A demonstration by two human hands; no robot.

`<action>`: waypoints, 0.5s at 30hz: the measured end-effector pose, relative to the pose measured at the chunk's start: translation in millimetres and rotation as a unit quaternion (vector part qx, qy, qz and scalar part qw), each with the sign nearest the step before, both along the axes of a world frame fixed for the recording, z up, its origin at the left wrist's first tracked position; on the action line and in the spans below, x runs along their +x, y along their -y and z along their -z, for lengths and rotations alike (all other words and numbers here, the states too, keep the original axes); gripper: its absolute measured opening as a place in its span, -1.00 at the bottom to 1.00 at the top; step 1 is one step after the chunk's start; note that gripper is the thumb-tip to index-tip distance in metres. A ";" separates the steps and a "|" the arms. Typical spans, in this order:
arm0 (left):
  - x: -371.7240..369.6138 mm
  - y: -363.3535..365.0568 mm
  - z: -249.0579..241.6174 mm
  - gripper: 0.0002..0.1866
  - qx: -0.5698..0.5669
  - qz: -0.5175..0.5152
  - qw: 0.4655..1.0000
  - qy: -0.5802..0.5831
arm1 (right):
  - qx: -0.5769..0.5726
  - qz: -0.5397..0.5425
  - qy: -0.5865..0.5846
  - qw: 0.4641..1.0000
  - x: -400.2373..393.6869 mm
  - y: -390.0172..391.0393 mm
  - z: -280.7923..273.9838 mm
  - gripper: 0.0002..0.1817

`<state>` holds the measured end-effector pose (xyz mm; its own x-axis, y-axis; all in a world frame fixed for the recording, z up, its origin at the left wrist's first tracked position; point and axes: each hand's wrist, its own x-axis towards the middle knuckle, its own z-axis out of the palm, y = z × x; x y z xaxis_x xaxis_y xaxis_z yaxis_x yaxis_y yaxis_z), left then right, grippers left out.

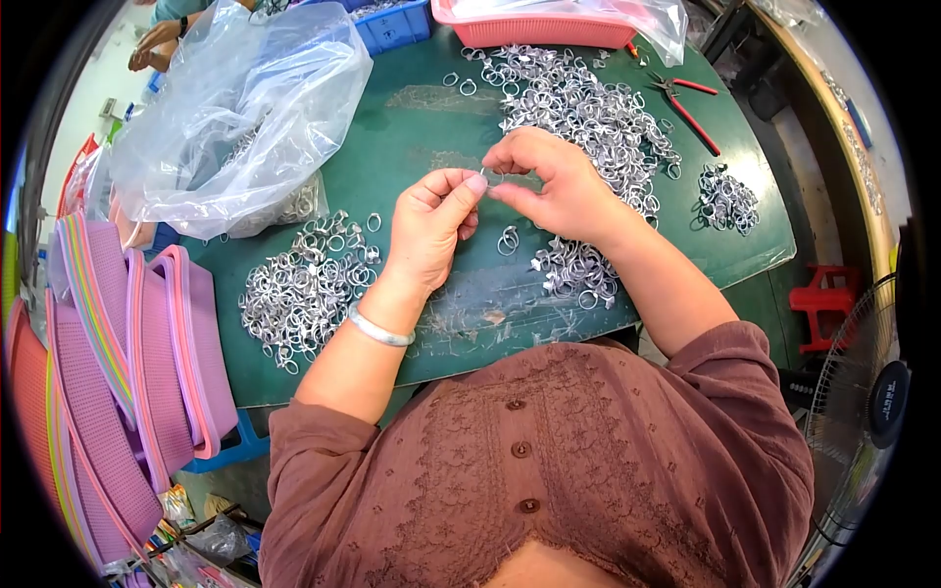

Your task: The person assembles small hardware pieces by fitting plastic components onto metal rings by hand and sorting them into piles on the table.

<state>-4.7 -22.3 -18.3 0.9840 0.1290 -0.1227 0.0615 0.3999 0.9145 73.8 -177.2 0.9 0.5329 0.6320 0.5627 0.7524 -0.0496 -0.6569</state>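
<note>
Over the middle of the green table (412, 137), both hands meet at one small silver ring (497, 175). My left hand (436, 216) pinches its left side between thumb and fingers; a silver bangle circles that wrist. From the other side, my right hand (554, 181) closes thumb and fingertips on the ring, which the fingers partly cover. A large pile of silver rings (588, 108) lies just beyond and beside my right hand. Left of my left forearm is another heap of rings (304, 284). A couple of loose rings (508, 240) rest below my hands.
Red-handled pliers (691, 108) and a small ring pile (727, 199) lie at the right. A pink basket (544, 32) and blue crate (392, 24) stand at the back. Clear plastic bags (245, 118) and stacked purple baskets (147, 343) fill the left. Another person's hand (155, 41) shows far left.
</note>
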 end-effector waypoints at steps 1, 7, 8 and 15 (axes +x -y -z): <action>0.1 0.2 0.7 -0.88 0.004 -0.001 1.000 -0.001 | 0.001 0.004 0.026 1.000 0.1 -0.3 0.3 -0.75; 1.3 -0.9 1.7 -0.88 -0.011 0.005 1.000 -0.004 | 0.001 0.014 0.044 0.999 -0.9 -0.8 -0.1 -0.75; 1.4 -1.3 2.2 -0.87 -0.018 0.009 1.000 -0.002 | 0.002 0.015 0.050 0.999 -1.0 -0.9 -0.3 -0.75; 3.5 -4.3 5.1 -0.84 -0.071 0.035 0.997 0.001 | 0.013 0.015 0.060 0.998 -1.8 -1.2 -0.9 -0.71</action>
